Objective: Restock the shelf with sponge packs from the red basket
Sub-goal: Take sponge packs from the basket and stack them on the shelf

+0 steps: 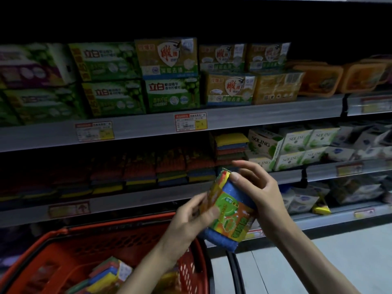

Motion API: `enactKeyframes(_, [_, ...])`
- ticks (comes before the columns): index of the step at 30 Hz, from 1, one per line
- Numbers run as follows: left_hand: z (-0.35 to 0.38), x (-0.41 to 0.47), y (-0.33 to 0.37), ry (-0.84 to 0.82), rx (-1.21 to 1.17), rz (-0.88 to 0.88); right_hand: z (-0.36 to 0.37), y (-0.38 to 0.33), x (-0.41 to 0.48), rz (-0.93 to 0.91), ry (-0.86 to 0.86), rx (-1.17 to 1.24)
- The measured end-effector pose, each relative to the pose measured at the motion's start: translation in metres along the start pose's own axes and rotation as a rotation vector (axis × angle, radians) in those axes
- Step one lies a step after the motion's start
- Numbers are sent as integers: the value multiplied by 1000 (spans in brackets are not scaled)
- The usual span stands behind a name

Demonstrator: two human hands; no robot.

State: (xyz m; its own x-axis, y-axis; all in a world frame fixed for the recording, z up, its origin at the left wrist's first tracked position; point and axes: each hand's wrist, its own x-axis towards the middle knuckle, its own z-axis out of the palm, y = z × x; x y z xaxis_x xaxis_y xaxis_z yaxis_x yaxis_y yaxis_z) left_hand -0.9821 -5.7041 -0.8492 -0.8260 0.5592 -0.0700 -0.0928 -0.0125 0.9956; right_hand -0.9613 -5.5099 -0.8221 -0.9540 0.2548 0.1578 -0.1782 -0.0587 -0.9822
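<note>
- your left hand (191,219) grasps the pack (231,211) at its left edge, fingers curled round the rim, thumb on the printed label.
- your right hand (263,187) grasps the same pack from the right: the thumb presses on the blue upper corner and the palm cups the side; the forefinger stands clear above.
- the pack hangs tilted in the air between both hands, in front of the shelf (127,196) and, as seen here, just above the right rim of the basket (63,232); it touches neither.
- the pack shows a blue sponge face under a green and orange label, with red and yellow layers at its top edge.
- the basket, red, sits at lower left under your left forearm; loose packs (106,274) lie inside it, blurred.
- the shelf carries a dim row of stacks (148,166) in red, blue and yellow, behind and left of the hands; a tall stack (231,143) ends the row at the right.
- white and green boxes (297,145) marked "soling" stand just right of the tall stack.
- soap boxes (169,60), green and yellow, fill the level above; a price tag (191,122) sits on its front edge.
</note>
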Motion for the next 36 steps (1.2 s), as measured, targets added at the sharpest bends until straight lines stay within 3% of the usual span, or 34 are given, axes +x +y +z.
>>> enactKeyframes(9, [-36, -22, 6, 141, 292, 152, 17, 2, -10, 106, -102, 63])
enactKeyframes(16, [-35, -17, 7, 335, -81, 56, 26, 8, -14, 179, -77, 222])
enactKeyframes(21, [-29, -12, 15, 442, -248, 6, 41, 10, -33, 177, -131, 85])
enactKeyframes(24, [-24, -11, 21, 430, -261, 2, 48, 11, -37, 156, -145, 93])
enactKeyframes(29, [-30, -16, 19, 329, -166, -9, 43, 7, -21, 162, 4, 201])
enactKeyframes(36, [-37, -31, 13, 181, -330, -57, 40, 5, -20, 113, 3, 45])
